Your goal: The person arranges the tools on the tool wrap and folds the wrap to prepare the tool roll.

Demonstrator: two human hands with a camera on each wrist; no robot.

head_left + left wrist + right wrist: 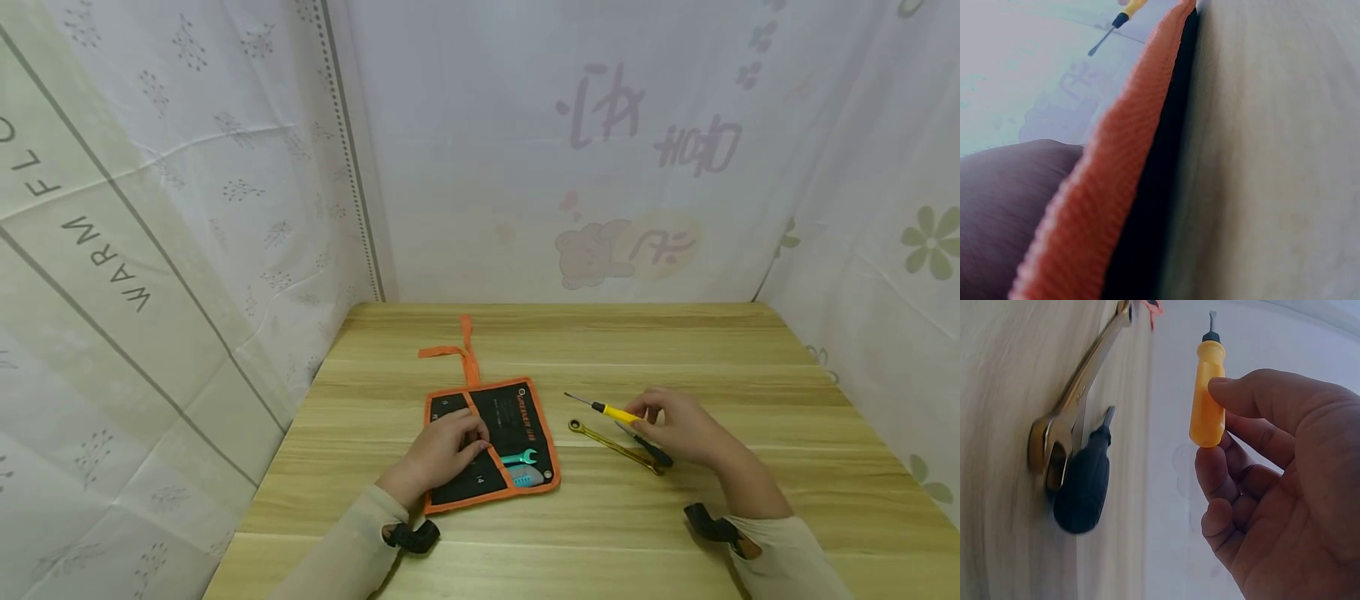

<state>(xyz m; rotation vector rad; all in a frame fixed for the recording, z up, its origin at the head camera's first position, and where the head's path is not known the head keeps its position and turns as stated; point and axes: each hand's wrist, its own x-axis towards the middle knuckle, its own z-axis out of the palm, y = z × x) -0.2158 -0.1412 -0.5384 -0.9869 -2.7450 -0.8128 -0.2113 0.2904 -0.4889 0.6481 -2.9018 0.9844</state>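
A black tool pouch [513, 417] with orange trim lies unrolled on the table. My left hand [446, 450] lies over its left part, thumb and curled fingers pinching the orange pocket edge. A teal open-end wrench [519, 457] and a grey-and-blue tool [527, 476] stick out of the pocket. In the left wrist view the pouch's orange border [1116, 144] hides much of the hand. My right hand [678, 425] pinches a small yellow-handled screwdriver [1209, 394] between thumb and fingers, above the table. Its slim flat blade points left, toward the pouch.
Below the right hand, a gold ratcheting wrench [615, 447] lies on the wooden table [600, 533]. Beside it is a black-handled screwdriver [1085, 481]. Orange tie straps [468, 354] stretch out behind the pouch. Patterned curtains [480, 167] stand around the table's back and sides.
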